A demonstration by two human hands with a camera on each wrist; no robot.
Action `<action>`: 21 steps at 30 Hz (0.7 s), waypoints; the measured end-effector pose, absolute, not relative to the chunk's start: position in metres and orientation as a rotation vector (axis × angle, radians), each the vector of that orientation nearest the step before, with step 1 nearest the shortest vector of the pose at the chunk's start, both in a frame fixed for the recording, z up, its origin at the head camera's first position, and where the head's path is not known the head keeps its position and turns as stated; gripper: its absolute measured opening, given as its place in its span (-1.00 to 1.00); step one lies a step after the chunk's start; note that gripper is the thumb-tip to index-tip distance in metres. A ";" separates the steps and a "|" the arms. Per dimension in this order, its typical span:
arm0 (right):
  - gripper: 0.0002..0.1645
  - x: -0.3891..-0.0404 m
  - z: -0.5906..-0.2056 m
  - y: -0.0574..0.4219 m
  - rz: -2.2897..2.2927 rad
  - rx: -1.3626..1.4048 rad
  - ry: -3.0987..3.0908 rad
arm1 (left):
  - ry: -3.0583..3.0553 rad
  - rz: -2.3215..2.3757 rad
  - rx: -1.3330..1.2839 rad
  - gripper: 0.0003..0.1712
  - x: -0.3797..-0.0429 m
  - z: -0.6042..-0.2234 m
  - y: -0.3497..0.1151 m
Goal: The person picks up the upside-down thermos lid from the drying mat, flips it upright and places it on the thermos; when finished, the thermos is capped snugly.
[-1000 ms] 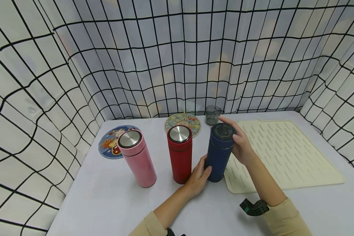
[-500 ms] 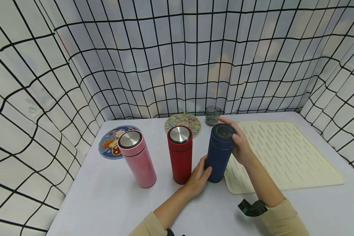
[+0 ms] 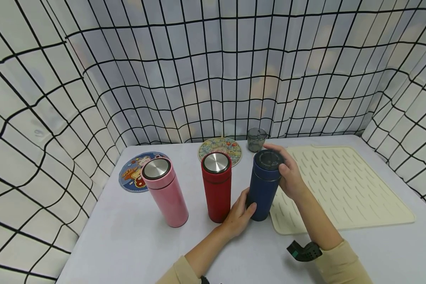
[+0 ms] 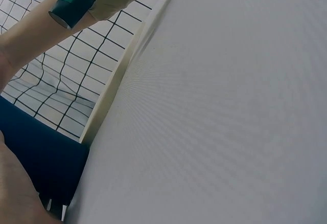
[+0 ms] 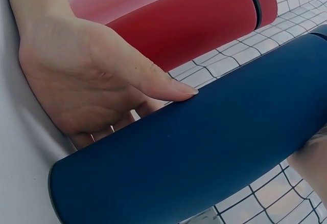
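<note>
A dark blue thermos bottle (image 3: 264, 191) with a black-topped lid stands on the white table, leaning slightly in the head view. Low on its left side, my left hand (image 3: 238, 217) holds the body, thumb toward the front. My right hand (image 3: 291, 175) grips the lid end from the right, its thumb at the rim; the far fingers are partly hidden behind the lid. In the right wrist view the left hand (image 5: 76, 75) has its thumb on the blue body. Just left of that hand stands a red thermos bottle (image 3: 217, 189), and further left a pink one (image 3: 167, 195).
A cream ribbed mat (image 3: 340, 189) lies right of the blue bottle. Behind it stands a small grey glass (image 3: 256, 140). Two round patterned coasters, one yellowish (image 3: 230, 148) and one blue (image 3: 126, 177), lie toward the back. Black netting (image 3: 213, 75) encloses the table's back and sides.
</note>
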State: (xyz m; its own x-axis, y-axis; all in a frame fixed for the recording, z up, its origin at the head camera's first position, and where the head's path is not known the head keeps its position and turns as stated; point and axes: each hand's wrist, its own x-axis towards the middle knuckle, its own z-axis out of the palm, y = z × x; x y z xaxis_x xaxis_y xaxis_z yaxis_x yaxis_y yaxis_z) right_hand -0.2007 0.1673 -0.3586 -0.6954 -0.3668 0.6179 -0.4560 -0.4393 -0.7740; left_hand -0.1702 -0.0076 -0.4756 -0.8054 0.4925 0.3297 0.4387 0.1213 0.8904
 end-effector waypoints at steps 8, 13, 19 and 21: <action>-0.21 -0.200 -0.360 0.169 2.298 1.249 -1.632 | 2.312 1.790 0.886 -0.36 -0.168 -0.471 -0.007; -0.14 -0.200 -0.359 0.168 2.248 1.177 -1.687 | 2.317 1.783 0.906 -0.36 -0.161 -0.454 -0.009; -0.18 -0.201 -0.356 0.167 2.231 1.246 -1.696 | 2.292 1.772 0.876 -0.37 -0.153 -0.437 -0.011; -0.25 -0.201 -0.355 0.168 2.263 1.309 -1.678 | 2.297 1.769 0.867 -0.36 -0.152 -0.436 -0.011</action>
State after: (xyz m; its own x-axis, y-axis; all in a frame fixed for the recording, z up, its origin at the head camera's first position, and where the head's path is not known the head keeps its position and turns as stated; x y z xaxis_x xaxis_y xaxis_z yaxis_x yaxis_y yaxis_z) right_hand -0.2012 0.1684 -0.3554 -0.6442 -0.4296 0.6328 -0.4805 -0.4164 -0.7718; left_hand -0.1518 -0.0105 -0.4359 -0.8298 0.5008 0.2464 0.3663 0.1555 0.9174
